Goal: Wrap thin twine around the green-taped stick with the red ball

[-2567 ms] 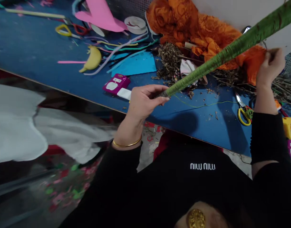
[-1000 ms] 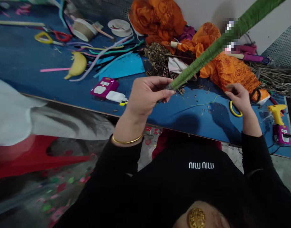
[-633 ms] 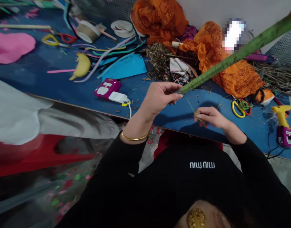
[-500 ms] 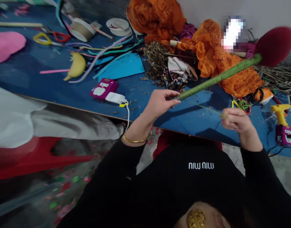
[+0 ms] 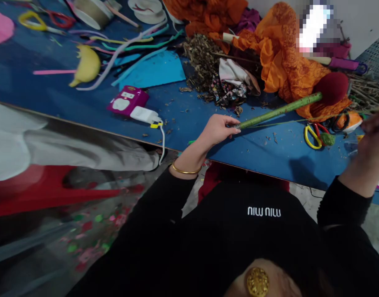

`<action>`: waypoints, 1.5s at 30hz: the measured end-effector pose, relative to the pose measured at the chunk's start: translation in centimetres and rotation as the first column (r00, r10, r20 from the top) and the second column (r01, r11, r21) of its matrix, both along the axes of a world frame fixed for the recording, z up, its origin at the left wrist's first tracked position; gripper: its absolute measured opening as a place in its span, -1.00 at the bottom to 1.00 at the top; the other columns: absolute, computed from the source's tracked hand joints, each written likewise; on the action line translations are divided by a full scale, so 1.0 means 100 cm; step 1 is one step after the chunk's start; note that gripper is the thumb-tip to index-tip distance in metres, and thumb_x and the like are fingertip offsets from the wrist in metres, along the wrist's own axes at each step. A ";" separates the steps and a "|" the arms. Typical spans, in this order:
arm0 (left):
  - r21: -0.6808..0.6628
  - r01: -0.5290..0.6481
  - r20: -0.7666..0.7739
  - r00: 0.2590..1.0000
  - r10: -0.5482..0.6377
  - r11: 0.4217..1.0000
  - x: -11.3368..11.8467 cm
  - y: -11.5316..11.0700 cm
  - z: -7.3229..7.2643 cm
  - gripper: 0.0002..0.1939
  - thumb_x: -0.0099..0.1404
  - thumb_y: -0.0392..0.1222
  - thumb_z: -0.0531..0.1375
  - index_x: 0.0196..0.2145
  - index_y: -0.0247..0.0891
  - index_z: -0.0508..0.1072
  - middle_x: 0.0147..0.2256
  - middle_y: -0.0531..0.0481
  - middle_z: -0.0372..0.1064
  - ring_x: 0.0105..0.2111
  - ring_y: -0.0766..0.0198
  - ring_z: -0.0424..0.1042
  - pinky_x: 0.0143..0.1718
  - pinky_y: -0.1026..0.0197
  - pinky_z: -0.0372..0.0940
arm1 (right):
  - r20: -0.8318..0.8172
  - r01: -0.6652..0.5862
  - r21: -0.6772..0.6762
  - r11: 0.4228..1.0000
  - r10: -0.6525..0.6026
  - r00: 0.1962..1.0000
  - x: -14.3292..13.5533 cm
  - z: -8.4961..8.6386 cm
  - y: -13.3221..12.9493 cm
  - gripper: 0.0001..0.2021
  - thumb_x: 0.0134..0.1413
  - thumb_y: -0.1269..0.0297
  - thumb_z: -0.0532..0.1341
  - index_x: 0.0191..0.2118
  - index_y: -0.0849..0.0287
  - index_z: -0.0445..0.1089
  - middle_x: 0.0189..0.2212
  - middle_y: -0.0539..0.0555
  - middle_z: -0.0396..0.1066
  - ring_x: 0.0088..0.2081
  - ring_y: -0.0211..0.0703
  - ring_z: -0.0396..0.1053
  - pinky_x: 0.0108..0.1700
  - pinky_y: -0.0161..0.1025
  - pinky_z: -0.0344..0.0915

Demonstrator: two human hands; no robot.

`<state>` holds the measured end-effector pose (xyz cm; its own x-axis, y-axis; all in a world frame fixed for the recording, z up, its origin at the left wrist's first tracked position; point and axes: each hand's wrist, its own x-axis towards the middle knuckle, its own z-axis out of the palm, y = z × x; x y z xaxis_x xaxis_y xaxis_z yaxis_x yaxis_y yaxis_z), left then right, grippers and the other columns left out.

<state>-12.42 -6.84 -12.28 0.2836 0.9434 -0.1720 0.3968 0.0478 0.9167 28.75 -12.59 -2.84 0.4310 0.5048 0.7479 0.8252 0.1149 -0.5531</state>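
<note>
My left hand (image 5: 219, 130) pinches the near end of a green-wrapped stick (image 5: 279, 110) between thumb and fingers, over the table's front edge. At the stick's far end is a dark red rounded head (image 5: 331, 88), in front of orange cloth. A thin green thread (image 5: 278, 123) stretches from the near end of the stick out to the right. It leads to my right hand (image 5: 373, 142), closed and raised at the right edge of the picture. Motion blurs those fingers.
Yellow-handled scissors (image 5: 313, 137) lie beside a green thread ball (image 5: 327, 139). Dried plant bits (image 5: 200, 57) and orange cloth (image 5: 279, 49) spread behind. To the left are a purple power socket (image 5: 127, 100), a blue sheet (image 5: 164, 68) and a yellow banana-shaped piece (image 5: 88, 64).
My right hand has moved far out to the right, and the thread between my hands is longer. The stick's red head has dropped lower and swung left.
</note>
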 end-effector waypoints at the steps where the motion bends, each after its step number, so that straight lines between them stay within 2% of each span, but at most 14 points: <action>1: -0.007 -0.002 0.003 1.000 0.002 1.000 0.000 -0.001 0.000 -0.75 0.06 -0.23 0.43 -0.25 -0.29 0.71 -0.62 0.09 0.42 -0.61 0.30 0.38 -0.47 0.19 0.32 | 0.127 0.131 -0.090 0.987 -0.119 0.985 -0.004 -0.006 0.005 -0.60 0.33 0.05 0.09 -0.38 0.20 0.51 -0.53 0.04 0.30 -0.51 -0.17 0.26 -0.41 -0.15 0.33; 4: -0.016 -0.006 -0.016 1.000 0.006 1.000 0.001 -0.003 0.001 -0.73 0.07 -0.26 0.43 -0.22 -0.32 0.72 -0.59 0.06 0.46 -0.61 0.31 0.38 -0.47 0.19 0.32 | 0.397 0.257 -0.388 0.885 -0.092 0.913 -0.037 -0.028 0.010 -0.78 0.21 0.25 0.31 -0.22 0.32 0.63 -0.19 0.35 0.55 -0.14 0.08 0.46 -0.01 0.11 0.43; 6: -0.012 -0.006 -0.039 0.999 0.005 1.000 0.000 -0.004 0.003 -0.74 0.07 -0.27 0.44 -0.22 -0.32 0.72 -0.55 0.03 0.50 -0.60 0.33 0.38 -0.47 0.20 0.32 | 0.325 0.013 -0.655 0.756 0.267 0.907 -0.078 -0.047 0.006 -0.81 0.23 0.24 0.33 -0.15 0.22 0.64 -0.15 0.31 0.60 -0.10 0.15 0.51 0.03 0.12 0.42; 8: -0.005 -0.001 -0.046 0.999 0.000 1.000 0.000 -0.004 0.005 -0.77 0.08 -0.29 0.44 -0.25 -0.30 0.73 -0.52 0.02 0.53 -0.60 0.33 0.37 -0.47 0.21 0.31 | 0.088 -0.300 -0.800 0.519 0.597 0.798 -0.126 -0.069 0.002 -0.78 0.31 0.16 0.29 -0.09 0.18 0.60 -0.15 0.25 0.60 -0.13 0.10 0.53 0.02 0.04 0.44; 9: -0.004 0.003 -0.044 0.999 -0.003 1.000 0.000 -0.004 0.006 -0.79 0.08 -0.30 0.43 -0.26 -0.29 0.73 -0.51 0.03 0.54 -0.60 0.34 0.37 -0.46 0.21 0.31 | 0.045 -0.344 -0.811 0.473 0.637 0.770 -0.149 -0.079 0.001 -0.74 0.30 0.13 0.30 -0.05 0.20 0.57 -0.12 0.29 0.58 -0.09 0.15 0.52 0.04 0.08 0.44; 13: 0.016 0.008 -0.062 0.998 -0.007 1.000 0.000 -0.004 0.010 -0.80 0.10 -0.35 0.41 -0.26 -0.29 0.73 -0.52 0.06 0.52 -0.57 0.34 0.38 -0.41 0.23 0.30 | 0.087 -0.293 -0.784 0.547 0.564 0.821 -0.210 -0.112 0.002 -0.70 0.25 0.09 0.34 -0.11 0.27 0.48 -0.07 0.42 0.50 0.03 0.35 0.44 0.15 0.26 0.37; 21: -0.025 0.020 -0.024 0.999 -0.020 0.999 0.000 -0.005 0.014 -0.84 0.12 -0.37 0.41 -0.28 -0.33 0.72 -0.53 0.07 0.48 -0.60 0.36 0.35 -0.40 0.21 0.31 | 0.041 -0.411 -0.702 0.581 0.610 0.791 -0.216 -0.126 0.005 -0.84 0.33 0.21 0.20 -0.23 0.11 0.50 -0.18 0.25 0.50 -0.07 0.15 0.40 0.07 0.10 0.36; 29: -0.059 0.013 -0.061 0.998 -0.016 0.998 -0.001 -0.002 0.020 -0.84 0.11 -0.38 0.44 -0.29 -0.31 0.71 -0.50 0.05 0.51 -0.61 0.34 0.35 -0.39 0.18 0.34 | -0.466 -0.792 -0.462 0.399 0.651 0.599 -0.212 -0.093 -0.025 -0.64 0.42 -0.01 0.09 -0.38 0.08 0.30 -0.33 0.09 0.45 -0.24 -0.12 0.40 -0.07 -0.12 0.35; 34: -0.084 -0.006 -0.079 0.997 -0.001 0.996 0.001 -0.003 0.020 -0.80 0.12 -0.42 0.44 -0.24 -0.36 0.72 -0.51 0.05 0.50 -0.61 0.35 0.34 -0.38 0.18 0.33 | -0.936 -0.909 -0.195 0.368 0.206 0.284 -0.216 -0.089 -0.027 -0.50 0.17 -0.30 0.29 -0.28 0.07 0.29 -0.44 -0.06 0.35 -0.58 -0.35 0.14 -0.54 -0.29 0.08; 36: -0.085 -0.004 -0.096 0.995 -0.005 0.996 0.001 -0.004 0.022 -0.78 0.14 -0.42 0.44 -0.20 -0.40 0.72 -0.52 0.04 0.49 -0.61 0.34 0.35 -0.36 0.19 0.33 | -0.955 -0.915 -0.230 0.332 0.103 0.278 -0.213 -0.089 -0.025 -0.44 0.04 -0.33 0.38 -0.19 0.09 0.36 -0.53 -0.14 0.24 -0.63 -0.40 -0.04 -0.59 -0.31 -0.13; 39: -0.075 0.008 -0.107 0.994 -0.016 0.997 0.001 -0.004 0.023 -0.74 0.15 -0.40 0.44 -0.16 -0.39 0.73 -0.49 0.03 0.52 -0.59 0.34 0.37 -0.35 0.19 0.34 | -0.883 -0.914 -0.358 0.188 0.249 0.398 -0.205 -0.088 -0.028 -0.50 0.07 -0.26 0.39 -0.29 0.16 0.49 -0.58 -0.11 0.19 -0.56 -0.37 0.07 -0.50 -0.30 0.03; 41: -0.064 0.012 -0.102 0.995 -0.019 0.998 0.001 -0.005 0.021 -0.74 0.14 -0.40 0.42 -0.17 -0.36 0.72 -0.46 0.04 0.54 -0.59 0.35 0.36 -0.36 0.21 0.34 | -0.752 -0.868 -0.435 0.240 0.433 0.497 -0.202 -0.086 -0.031 -0.52 0.21 -0.20 0.32 -0.42 0.16 0.50 -0.52 -0.01 0.31 -0.43 -0.28 0.26 -0.31 -0.24 0.26; 43: -0.055 0.024 -0.085 0.996 -0.029 0.998 0.001 -0.005 0.017 -0.77 0.12 -0.38 0.41 -0.21 -0.34 0.72 -0.48 0.06 0.52 -0.59 0.37 0.35 -0.39 0.23 0.32 | -0.597 -0.820 -0.400 0.409 0.563 0.572 -0.202 -0.087 -0.031 -0.50 0.31 -0.19 0.24 -0.45 0.13 0.51 -0.34 0.09 0.46 -0.22 -0.15 0.41 -0.06 -0.13 0.39; 45: -0.053 0.033 -0.048 0.998 -0.036 0.998 0.002 -0.006 0.012 -0.82 0.12 -0.37 0.39 -0.26 -0.33 0.71 -0.50 0.06 0.51 -0.58 0.37 0.34 -0.43 0.26 0.28 | -0.539 -0.833 -0.275 0.480 0.640 0.547 -0.208 -0.089 -0.028 -0.50 0.35 -0.20 0.20 -0.42 0.09 0.53 -0.17 0.12 0.51 -0.02 -0.06 0.46 0.16 -0.02 0.40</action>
